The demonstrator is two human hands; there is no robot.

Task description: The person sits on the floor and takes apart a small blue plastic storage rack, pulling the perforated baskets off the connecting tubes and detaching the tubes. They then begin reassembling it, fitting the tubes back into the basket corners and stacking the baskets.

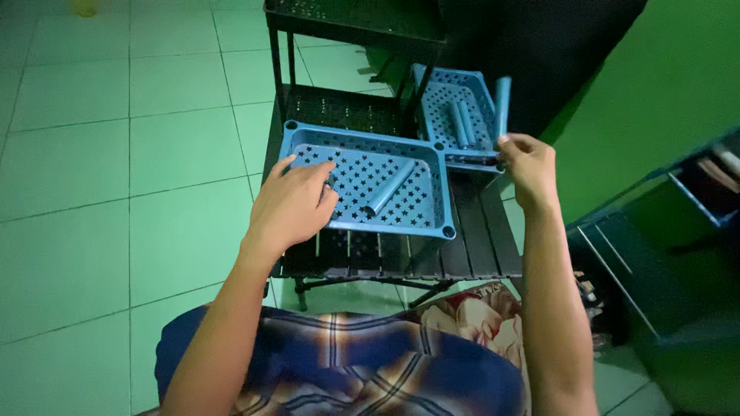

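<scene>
A blue plastic tray [432,200] with star-shaped holes lies on a low black slatted table [478,246]. One blue tube [391,187] lies loose inside it. My left hand [294,206] rests inside the tray's near left part, fingers spread on its floor. My right hand [528,166] is raised at the tray's far right corner and holds a blue tube [502,104] upright. Behind it, a second blue tray [484,96] stands tilted against a black rack, with two blue tubes [461,123] lying in it.
A black perforated rack [354,23] stands at the back of the table. Dark blue shelving [663,231] is at the right, by a green wall. Pale floor tiles [116,169] spread to the left. My lap in plaid cloth [347,362] is at the bottom.
</scene>
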